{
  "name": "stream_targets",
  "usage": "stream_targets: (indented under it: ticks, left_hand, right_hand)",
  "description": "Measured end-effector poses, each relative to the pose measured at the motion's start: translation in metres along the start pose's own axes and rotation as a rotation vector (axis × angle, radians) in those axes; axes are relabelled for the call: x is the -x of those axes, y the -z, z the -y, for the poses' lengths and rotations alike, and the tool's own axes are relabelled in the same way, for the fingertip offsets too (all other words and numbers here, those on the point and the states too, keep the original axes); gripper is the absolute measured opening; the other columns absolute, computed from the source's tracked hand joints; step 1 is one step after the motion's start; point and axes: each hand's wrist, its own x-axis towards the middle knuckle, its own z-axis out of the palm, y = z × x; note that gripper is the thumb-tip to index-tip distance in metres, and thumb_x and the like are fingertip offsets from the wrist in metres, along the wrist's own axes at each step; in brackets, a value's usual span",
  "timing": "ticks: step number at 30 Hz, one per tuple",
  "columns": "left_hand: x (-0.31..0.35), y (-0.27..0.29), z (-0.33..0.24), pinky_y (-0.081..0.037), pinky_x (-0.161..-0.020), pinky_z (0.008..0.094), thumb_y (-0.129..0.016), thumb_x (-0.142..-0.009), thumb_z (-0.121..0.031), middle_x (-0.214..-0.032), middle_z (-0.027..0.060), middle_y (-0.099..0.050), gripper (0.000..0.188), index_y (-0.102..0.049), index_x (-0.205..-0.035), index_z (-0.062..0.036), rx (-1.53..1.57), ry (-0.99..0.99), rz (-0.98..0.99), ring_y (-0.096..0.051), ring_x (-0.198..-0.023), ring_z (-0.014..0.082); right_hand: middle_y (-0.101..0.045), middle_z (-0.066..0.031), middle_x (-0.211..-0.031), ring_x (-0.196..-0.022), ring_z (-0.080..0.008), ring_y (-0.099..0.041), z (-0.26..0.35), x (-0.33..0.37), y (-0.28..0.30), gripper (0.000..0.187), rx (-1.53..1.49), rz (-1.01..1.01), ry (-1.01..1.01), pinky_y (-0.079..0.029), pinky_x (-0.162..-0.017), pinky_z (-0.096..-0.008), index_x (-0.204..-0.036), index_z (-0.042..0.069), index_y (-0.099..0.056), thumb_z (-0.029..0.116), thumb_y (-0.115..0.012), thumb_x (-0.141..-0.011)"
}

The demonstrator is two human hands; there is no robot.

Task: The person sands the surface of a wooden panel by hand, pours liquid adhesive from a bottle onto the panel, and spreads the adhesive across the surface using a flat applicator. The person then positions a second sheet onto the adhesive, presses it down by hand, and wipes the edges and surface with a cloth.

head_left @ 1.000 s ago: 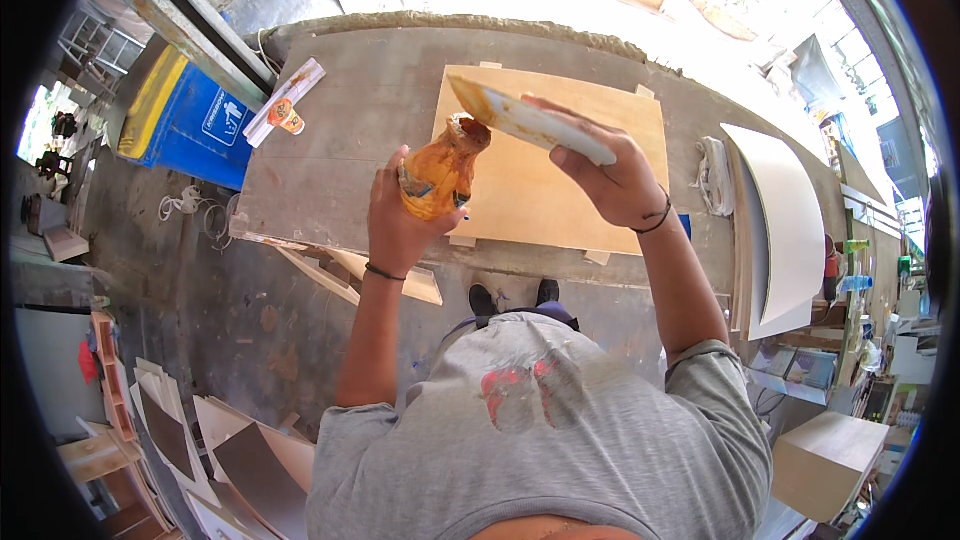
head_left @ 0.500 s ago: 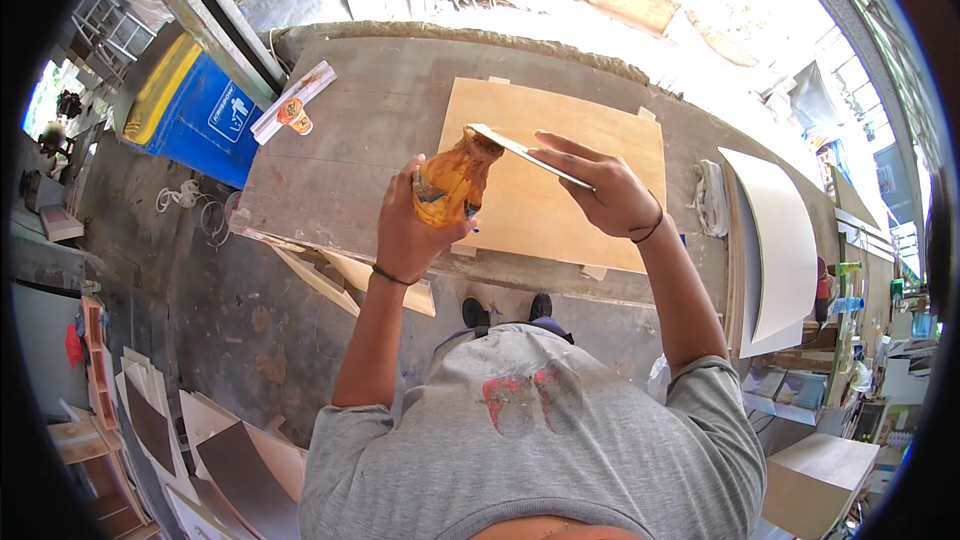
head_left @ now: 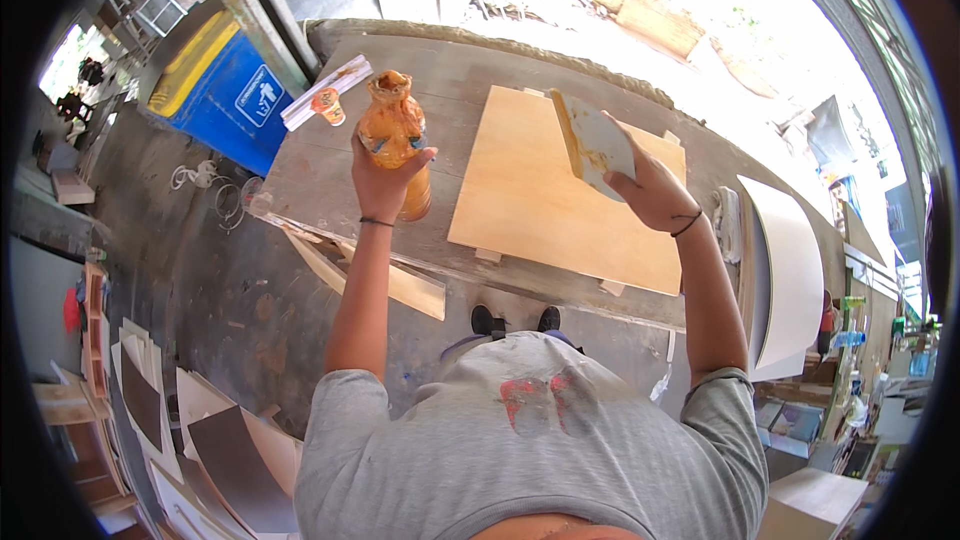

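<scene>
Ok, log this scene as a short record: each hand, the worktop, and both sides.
Left hand: grips an orange-smeared, narrow-necked bottle
Right hand: holds a flat white scraper with a tan-smeared edge, apart from the bottle
Worktop: grey bench bearing a pale rectangular wooden board
Bench's left end: small orange-and-white cup beside pale strips
Beyond, left: blue bin with yellow rim
Right: large white curved sheet

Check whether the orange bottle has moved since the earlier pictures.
Yes, leftward: the orange bottle, held in the left hand, overlapped the plywood board in view; now bench shows between them.
</scene>
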Motion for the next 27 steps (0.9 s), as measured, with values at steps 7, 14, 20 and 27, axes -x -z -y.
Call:
stream_targets:
  ticks: [7,14,20,27]
  left_hand:
    - [0.008,-0.010,0.060,-0.044,-0.093,0.0351,-0.089,-0.052,-0.032,-0.120,0.0186,-0.049,0.100,-0.035,-0.126,0.0075,0.004,-0.016,-0.062,-0.052,-0.109,0.0261]
    - [0.019,-0.007,0.065,-0.045,-0.093,0.0358,-0.088,-0.053,-0.029,-0.119,0.0192,-0.049,0.101,-0.031,-0.128,0.0083,0.074,0.048,-0.105,-0.052,-0.109,0.0268]
    - [0.026,0.003,0.049,-0.047,-0.090,0.0333,-0.087,-0.056,-0.022,-0.116,0.0170,-0.052,0.088,-0.034,-0.122,0.0044,0.109,0.081,-0.085,-0.054,-0.104,0.0229]
    - [0.015,0.015,0.066,-0.047,-0.087,0.0349,-0.088,-0.056,-0.027,-0.109,0.0156,-0.056,0.084,-0.040,-0.118,0.0037,0.147,0.004,-0.182,-0.058,-0.099,0.0253]
  right_hand:
    - [-0.032,-0.0201,-0.142,-0.125,-0.0373,-0.040,0.061,-0.065,-0.021,0.055,0.094,-0.150,0.322,-0.035,-0.103,-0.0385,-0.137,0.012,-0.034,0.006,-0.048,-0.084]
    - [-0.036,-0.0168,-0.138,-0.126,-0.0366,-0.037,0.118,-0.154,-0.073,0.067,0.273,-0.274,0.641,-0.035,-0.103,-0.0409,-0.131,0.017,-0.045,-0.009,-0.053,-0.069]
    - [-0.032,-0.0161,-0.141,-0.131,-0.0379,-0.031,0.102,-0.163,-0.133,0.077,0.532,-0.078,0.717,-0.032,-0.103,-0.0493,-0.136,0.023,-0.038,0.003,-0.065,-0.068]
    - [-0.023,-0.0191,-0.147,-0.133,-0.0380,-0.027,0.124,-0.151,-0.113,0.084,0.535,-0.073,0.716,-0.030,-0.103,-0.0509,-0.144,0.020,-0.026,0.004,-0.062,-0.069]
